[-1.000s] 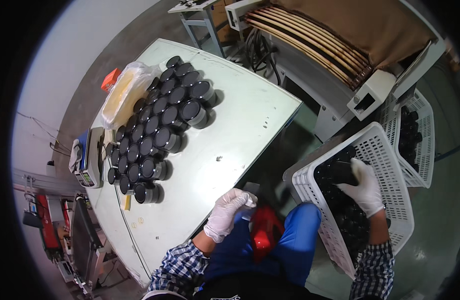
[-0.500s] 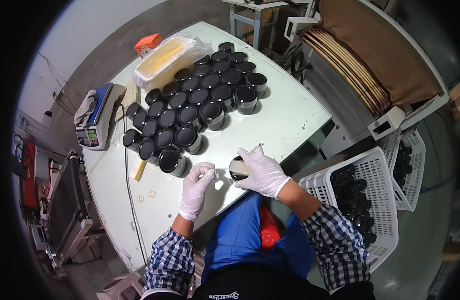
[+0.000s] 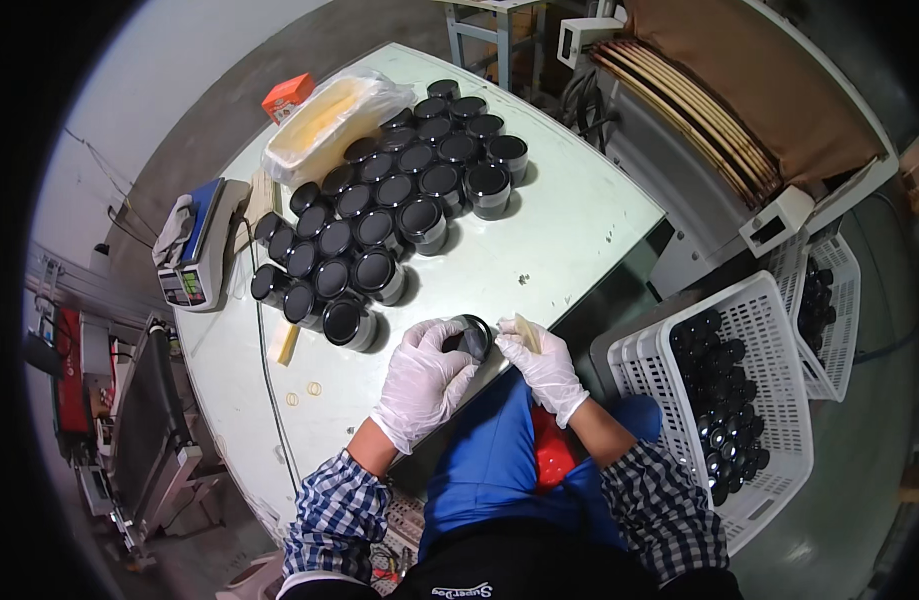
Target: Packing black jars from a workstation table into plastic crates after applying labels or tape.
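Both my hands wear thin white gloves and are close together at the table's near edge. My left hand [image 3: 424, 382] is wrapped round a small jar with a black lid [image 3: 471, 340], which is tilted. Just right of it, my right hand [image 3: 544, 368] pinches a small pale yellowish strip [image 3: 526, 334] between thumb and fingers; its exact kind does not show. Farther back, several clear jars with black lids [image 3: 376, 272] stand upright in a tight group on the pale green-white table [image 3: 549, 250].
A white tub [image 3: 309, 130] lined with plastic holds something yellow, beside an orange box [image 3: 287, 96]. Left are a scale [image 3: 194, 255], a yellow-and-white block [image 3: 282, 342], a cable and thin rings [image 3: 314, 388]. At right, white crates [image 3: 789, 400] hold black lids, below a machine [image 3: 719, 110].
The jar has passed from my right hand to my left hand, which has moved right. My right hand now pinches the pale strip beside it. The view has shifted slightly.
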### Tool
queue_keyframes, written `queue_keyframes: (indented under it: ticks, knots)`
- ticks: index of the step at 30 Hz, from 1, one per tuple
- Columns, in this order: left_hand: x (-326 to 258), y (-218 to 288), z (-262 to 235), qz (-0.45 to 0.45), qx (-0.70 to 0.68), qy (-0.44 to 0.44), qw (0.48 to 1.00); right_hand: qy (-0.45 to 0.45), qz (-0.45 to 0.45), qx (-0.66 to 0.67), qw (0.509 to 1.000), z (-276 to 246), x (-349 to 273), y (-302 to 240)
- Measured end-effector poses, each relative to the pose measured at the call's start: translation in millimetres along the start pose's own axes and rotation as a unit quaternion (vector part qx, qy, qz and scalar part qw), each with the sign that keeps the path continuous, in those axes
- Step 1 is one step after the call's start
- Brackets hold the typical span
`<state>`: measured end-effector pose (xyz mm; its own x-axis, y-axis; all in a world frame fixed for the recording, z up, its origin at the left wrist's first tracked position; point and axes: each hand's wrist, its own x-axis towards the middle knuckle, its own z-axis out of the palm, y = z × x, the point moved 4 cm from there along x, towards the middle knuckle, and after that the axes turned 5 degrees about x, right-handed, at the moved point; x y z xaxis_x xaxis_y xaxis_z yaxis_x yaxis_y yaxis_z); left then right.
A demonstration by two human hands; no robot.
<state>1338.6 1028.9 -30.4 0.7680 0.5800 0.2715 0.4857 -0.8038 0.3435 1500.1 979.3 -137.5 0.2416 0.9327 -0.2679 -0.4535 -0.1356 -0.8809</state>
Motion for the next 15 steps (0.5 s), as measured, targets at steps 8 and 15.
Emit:
queue_keyframes:
  ticks: [8,15]
  knots:
    - [15.5,8.8,8.2,-0.006,0.017,-0.035,0.999,-0.019,-0.035,-0.021,0.999,-4.3,-4.8,-1.8]
    - [40.3,-1.1,11.2,-0.035,0.009,-0.087,0.995,-0.039,-0.011,-0.011,0.999,-7.2,-10.1,0.6]
